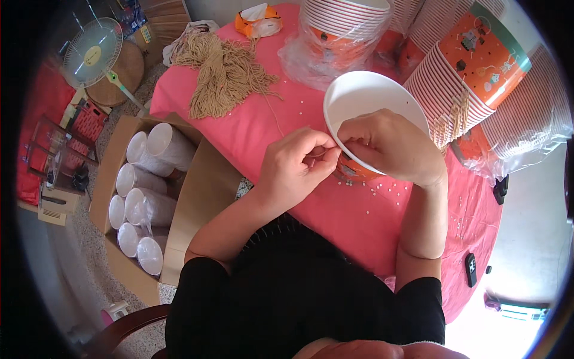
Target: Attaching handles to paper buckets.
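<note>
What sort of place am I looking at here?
Probably a room in a home, used as a workspace: a pale green fan with a round grille stands near a table draped in pink cloth, which bears a nested stack of white-and-orange paper buckets.

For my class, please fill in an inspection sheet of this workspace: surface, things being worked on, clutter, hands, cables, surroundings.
Surface: pink-covered table, scattered with small white bits.
Job's things: tub, white inside, orange outside; beige string bundle, one strand trailing toward the left hand.
Clutter: tub stacks, some in plastic; orange packet; black remote.
Hands: left hand pinched at the tub's rim; right hand over its mouth; anything pinched unclear.
Cables: nothing seen.
Surroundings: standing fan; open cardboard box of white cups.
</note>
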Motion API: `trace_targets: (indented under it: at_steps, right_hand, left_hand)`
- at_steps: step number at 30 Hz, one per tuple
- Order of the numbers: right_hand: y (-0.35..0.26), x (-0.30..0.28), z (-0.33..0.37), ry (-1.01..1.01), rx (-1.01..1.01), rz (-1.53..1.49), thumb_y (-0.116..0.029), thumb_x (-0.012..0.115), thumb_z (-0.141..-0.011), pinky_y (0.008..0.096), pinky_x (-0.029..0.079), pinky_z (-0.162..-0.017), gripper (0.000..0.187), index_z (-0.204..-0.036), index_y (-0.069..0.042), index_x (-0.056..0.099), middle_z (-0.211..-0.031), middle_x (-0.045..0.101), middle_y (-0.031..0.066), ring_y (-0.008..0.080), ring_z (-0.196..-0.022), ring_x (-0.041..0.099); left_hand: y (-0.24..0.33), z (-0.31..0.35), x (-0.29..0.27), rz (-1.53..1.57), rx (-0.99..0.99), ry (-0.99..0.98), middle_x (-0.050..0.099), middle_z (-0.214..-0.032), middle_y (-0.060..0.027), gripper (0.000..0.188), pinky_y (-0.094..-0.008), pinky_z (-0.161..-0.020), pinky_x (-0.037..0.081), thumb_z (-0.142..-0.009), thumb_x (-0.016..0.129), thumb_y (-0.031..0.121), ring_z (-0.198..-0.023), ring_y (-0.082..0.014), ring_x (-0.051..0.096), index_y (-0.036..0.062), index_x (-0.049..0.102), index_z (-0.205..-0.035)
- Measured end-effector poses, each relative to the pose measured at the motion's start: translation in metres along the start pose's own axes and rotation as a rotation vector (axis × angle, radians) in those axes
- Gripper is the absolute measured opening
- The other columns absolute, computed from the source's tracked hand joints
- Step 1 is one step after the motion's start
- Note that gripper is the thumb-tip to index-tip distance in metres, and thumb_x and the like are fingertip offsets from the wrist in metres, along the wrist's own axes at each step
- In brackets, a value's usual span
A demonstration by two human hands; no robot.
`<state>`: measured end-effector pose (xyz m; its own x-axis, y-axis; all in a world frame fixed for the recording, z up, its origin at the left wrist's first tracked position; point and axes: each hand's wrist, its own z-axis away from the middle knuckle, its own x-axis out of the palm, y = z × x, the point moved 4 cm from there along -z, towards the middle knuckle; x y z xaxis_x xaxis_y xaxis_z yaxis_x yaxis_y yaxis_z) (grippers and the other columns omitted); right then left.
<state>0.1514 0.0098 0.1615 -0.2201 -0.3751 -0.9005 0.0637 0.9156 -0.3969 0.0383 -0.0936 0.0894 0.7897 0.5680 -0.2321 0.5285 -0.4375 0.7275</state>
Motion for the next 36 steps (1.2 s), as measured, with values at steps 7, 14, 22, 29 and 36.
trace_targets:
  at_steps: [7, 14, 22, 29, 36]
  right_hand:
    - [0.008, -0.036, 0.016, 0.31, 0.145, 0.083, -0.009, 0.062, -0.079, 0.0391, 0.05, -0.059, 0.008, -0.082, -0.004, 0.068, -0.072, 0.065, 0.0149, 0.0318, -0.067, 0.064]
    - [0.027, -0.102, 0.072, 0.984, 0.129, -0.357, -0.002, 0.057, -0.09, 0.0259, 0.05, -0.064, 0.011, -0.092, 0.004, 0.065, -0.08, 0.064, 0.0077, 0.0134, -0.065, 0.061]
    - [0.03, -0.139, 0.129, 1.077, -0.5, -1.163, -0.008, 0.047, -0.096, 0.029, 0.034, -0.067, 0.019, -0.105, 0.003, 0.059, -0.089, 0.056, 0.0124, 0.0113, -0.058, 0.044]
    - [-0.003, -0.137, 0.107, 0.261, -0.992, -1.188, -0.032, 0.03, -0.106, 0.0239, 0.032, -0.027, 0.038, -0.119, -0.004, 0.053, -0.081, 0.062, 0.0078, 0.0106, -0.039, 0.052]
    - [-0.016, -0.092, 0.069, -0.069, -0.422, -0.521, -0.002, 0.064, -0.083, 0.0266, 0.056, -0.064, 0.015, -0.096, 0.001, 0.071, -0.082, 0.071, 0.011, 0.0194, -0.074, 0.071]
  left_hand:
    - [-0.003, 0.001, -0.011, -0.037, 0.016, -0.035, 0.066, -0.079, -0.0065, 0.027, -0.0265, -0.056, 0.053, -0.081, 0.075, 0.004, -0.065, -0.013, 0.066, 0.0036, 0.058, -0.101]
    - [-0.021, 0.01, -0.036, 0.101, -0.25, -0.256, 0.061, -0.082, 0.0001, 0.025, -0.0203, -0.063, 0.047, -0.089, 0.066, 0.0, -0.071, -0.0052, 0.056, 0.0023, 0.06, -0.113]
    - [-0.027, 0.018, -0.057, 0.529, -0.536, -0.369, 0.061, -0.08, -0.0031, 0.019, -0.0218, -0.064, 0.048, -0.092, 0.061, 0.002, -0.071, -0.0083, 0.059, -0.0023, 0.061, -0.11]
    - [-0.016, 0.017, -0.051, 0.991, -0.436, -0.531, 0.07, -0.097, -0.0154, 0.022, -0.0311, -0.075, 0.055, -0.093, 0.053, -0.001, -0.084, -0.0217, 0.069, -0.0032, 0.062, -0.113]
    - [0.004, 0.008, -0.032, 0.764, -0.399, -0.361, 0.069, -0.103, -0.0169, 0.022, -0.0382, -0.085, 0.057, -0.093, 0.053, -0.006, -0.096, -0.027, 0.069, -0.004, 0.06, -0.114]
